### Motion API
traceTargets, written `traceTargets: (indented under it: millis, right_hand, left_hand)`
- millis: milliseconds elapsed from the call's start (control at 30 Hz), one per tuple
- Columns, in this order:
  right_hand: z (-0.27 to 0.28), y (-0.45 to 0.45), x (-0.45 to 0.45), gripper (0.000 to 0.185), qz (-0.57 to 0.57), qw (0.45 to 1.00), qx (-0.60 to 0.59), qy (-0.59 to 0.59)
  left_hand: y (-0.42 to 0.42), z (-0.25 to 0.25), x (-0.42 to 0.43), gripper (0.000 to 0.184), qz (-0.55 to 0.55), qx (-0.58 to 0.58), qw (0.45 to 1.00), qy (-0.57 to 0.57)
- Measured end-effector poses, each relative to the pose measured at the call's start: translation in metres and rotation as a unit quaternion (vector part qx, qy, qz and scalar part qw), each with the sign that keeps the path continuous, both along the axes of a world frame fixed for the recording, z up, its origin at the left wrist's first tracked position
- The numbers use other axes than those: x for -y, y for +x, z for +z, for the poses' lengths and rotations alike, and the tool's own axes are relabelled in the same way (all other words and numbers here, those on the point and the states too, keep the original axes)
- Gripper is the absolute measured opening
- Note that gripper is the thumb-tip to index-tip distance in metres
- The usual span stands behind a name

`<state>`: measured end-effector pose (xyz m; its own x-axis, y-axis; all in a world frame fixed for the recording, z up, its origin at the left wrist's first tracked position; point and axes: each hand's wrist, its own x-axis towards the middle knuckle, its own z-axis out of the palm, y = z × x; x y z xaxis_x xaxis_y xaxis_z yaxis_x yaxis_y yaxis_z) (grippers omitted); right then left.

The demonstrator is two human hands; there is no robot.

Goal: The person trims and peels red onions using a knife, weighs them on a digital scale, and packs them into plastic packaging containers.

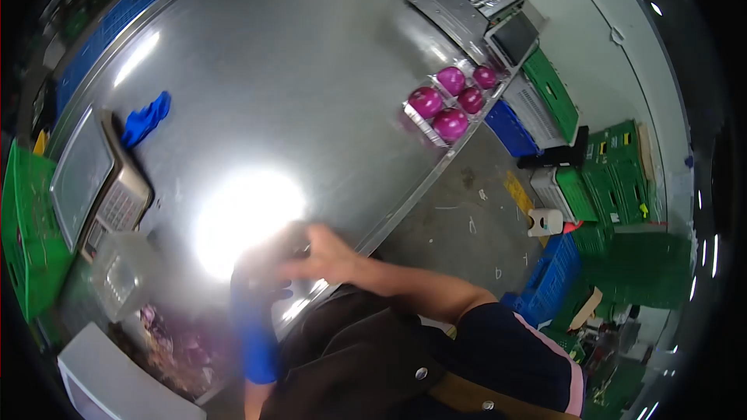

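Note:
My left hand (255, 319), in a blue glove, is smeared by motion at the near edge of the steel table, so its fingers do not show clearly. My bare right hand (331, 255) is beside it, thumb and fingers curled round a blurred greyish shape (268, 257) between the two hands. I cannot make out what that shape is. Purple onions (450, 124) sit in clear trays (424, 120) by the right edge of the table. Left of my hands is a blurred clear plastic tub (120, 276). Below it lie purple onions and loose skins (183, 350).
A weighing scale (117, 194) stands at the left, with a crumpled blue glove (145, 119) beside it. A metal machine (467, 4) occupies the far right corner. Green crates (615, 163) and a blue crate (548, 280) are on the floor at right. Another green crate (31, 233) is far left.

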<state>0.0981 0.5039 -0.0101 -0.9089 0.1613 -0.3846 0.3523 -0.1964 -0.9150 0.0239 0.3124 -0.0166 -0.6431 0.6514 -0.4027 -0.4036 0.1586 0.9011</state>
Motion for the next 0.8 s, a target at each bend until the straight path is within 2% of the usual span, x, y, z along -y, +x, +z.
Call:
traceTargets:
  millis: [33,67,133,167,200,267,333,400,500,600,733,767,800]
  right_hand:
    - [-0.002,0.004,-0.024,0.074,-0.054,0.998,0.042,0.009]
    - [-0.005,0.009,-0.051,0.071,-0.106,0.991,0.083,0.017]
    - [-0.020,0.023,-0.118,0.071,-0.258,0.959,-0.083,0.076]
    - [-0.020,0.030,-0.159,0.059,-0.303,0.942,-0.093,0.111]
    - [-0.041,0.038,-0.211,0.061,-0.345,0.905,-0.060,0.242]
    - [-0.024,0.057,-0.286,0.063,-0.417,0.851,0.004,0.320]
    - [-0.049,0.082,-0.372,0.081,-0.476,0.760,0.024,0.441]
    - [-0.067,0.104,-0.444,0.087,-0.490,0.720,0.091,0.483]
    - [-0.080,0.120,-0.499,0.086,-0.467,0.665,0.229,0.536]
    - [-0.090,0.128,-0.518,0.085,-0.477,0.657,0.316,0.490]
    - [-0.099,0.135,-0.521,0.079,-0.444,0.627,0.344,0.541]
    - [-0.105,0.140,-0.525,0.069,-0.447,0.587,0.346,0.578]
    - [-0.107,0.146,-0.533,0.065,-0.479,0.608,0.302,0.557]
  left_hand:
    - [0.013,0.015,-0.013,0.072,0.031,-0.041,0.998,0.043]
    - [0.011,0.008,-0.014,0.073,0.011,-0.027,0.999,0.016]
    - [0.012,0.003,-0.020,0.073,-0.014,-0.018,1.000,-0.018]
    - [0.015,0.006,-0.025,0.072,-0.017,-0.021,0.999,-0.026]
    - [0.017,0.007,-0.030,0.071,-0.014,-0.020,0.999,-0.047]
    - [0.020,0.014,-0.038,0.069,-0.016,-0.013,0.996,-0.081]
    - [0.024,0.022,-0.046,0.068,-0.022,-0.004,0.994,-0.110]
    - [0.027,0.009,-0.049,0.069,-0.023,0.019,0.992,-0.119]
    - [0.030,-0.002,-0.060,0.071,-0.033,0.029,0.993,-0.109]
    - [0.029,-0.005,-0.074,0.071,-0.039,0.033,0.993,-0.108]
    - [0.023,-0.007,-0.084,0.069,-0.041,0.015,0.991,-0.127]
    - [0.021,-0.005,-0.088,0.068,-0.037,0.017,0.990,-0.133]
    - [0.019,-0.004,-0.093,0.067,-0.033,0.019,0.990,-0.137]
